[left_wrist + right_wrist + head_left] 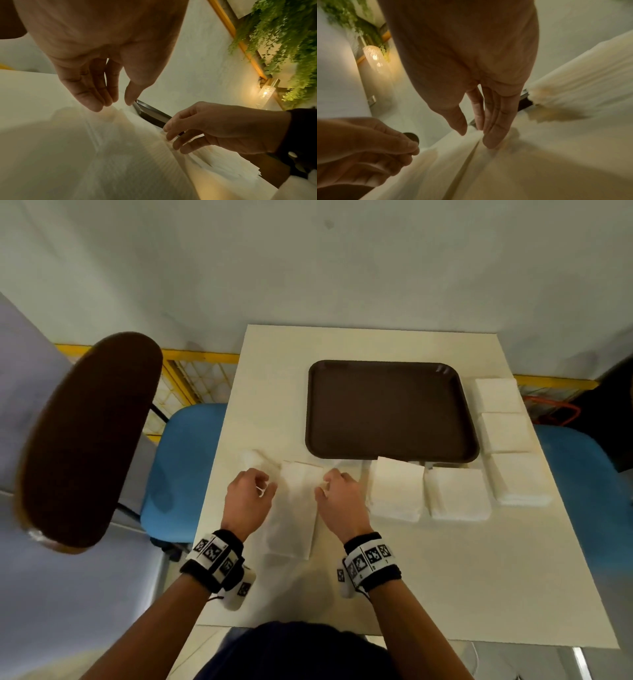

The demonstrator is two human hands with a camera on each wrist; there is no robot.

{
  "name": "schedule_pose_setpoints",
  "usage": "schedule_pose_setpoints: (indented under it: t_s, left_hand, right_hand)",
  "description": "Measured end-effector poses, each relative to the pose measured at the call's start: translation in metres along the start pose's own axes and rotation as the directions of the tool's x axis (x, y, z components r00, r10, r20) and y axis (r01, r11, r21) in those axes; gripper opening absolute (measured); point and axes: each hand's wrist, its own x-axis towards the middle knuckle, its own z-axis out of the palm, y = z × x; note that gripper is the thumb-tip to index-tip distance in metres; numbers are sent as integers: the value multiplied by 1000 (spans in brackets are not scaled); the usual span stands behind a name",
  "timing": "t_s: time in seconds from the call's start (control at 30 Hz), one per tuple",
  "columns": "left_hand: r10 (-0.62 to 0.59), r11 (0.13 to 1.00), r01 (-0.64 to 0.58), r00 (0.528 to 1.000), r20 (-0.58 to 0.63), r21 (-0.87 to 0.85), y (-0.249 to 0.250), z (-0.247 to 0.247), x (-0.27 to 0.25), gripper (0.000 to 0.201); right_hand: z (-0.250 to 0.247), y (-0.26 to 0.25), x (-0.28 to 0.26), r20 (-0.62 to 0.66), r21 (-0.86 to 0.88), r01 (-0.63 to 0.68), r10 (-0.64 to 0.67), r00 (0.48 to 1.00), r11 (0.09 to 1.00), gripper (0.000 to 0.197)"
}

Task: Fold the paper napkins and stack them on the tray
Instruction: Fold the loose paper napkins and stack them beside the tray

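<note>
My left hand [247, 497] and right hand [339, 497] each pinched the napkin [294, 515] lying just before the tray [390, 410].

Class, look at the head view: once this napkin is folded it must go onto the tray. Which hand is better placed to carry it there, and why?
Probably the right hand. It sits at the napkin's right edge, nearer the brown tray, which lies ahead and to the right. The left hand would have to cross over.
</note>
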Motion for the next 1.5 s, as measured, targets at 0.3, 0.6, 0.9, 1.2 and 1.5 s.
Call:
schedule_pose_setpoints:
  t_s: [0.3, 0.6, 0.9, 1.2, 1.5]
  left_hand:
    - [-104, 988, 111, 992, 65, -105, 12, 21, -3, 29]
    - [0, 901, 35, 997, 81, -433, 10, -1, -8, 20]
    - [68, 752, 21, 992, 108, -659, 26, -28, -15, 19]
    - [91, 520, 352, 883, 460, -779, 41, -49, -20, 52]
    - [152, 642, 64, 966, 209, -764, 46, -61, -19, 25]
  right_hand:
    - [30, -18, 5, 90, -32, -44, 46, 995, 999, 58]
    - [20, -5, -1, -11, 283, -112, 120, 993, 953, 73]
    - [1, -13, -6, 59, 508, -16, -16, 998, 861, 24]
    - [-43, -36, -13, 147, 707, 8, -159, 976, 707, 30]
    - [-53, -41, -18, 128, 698, 60, -208, 970, 713, 28]
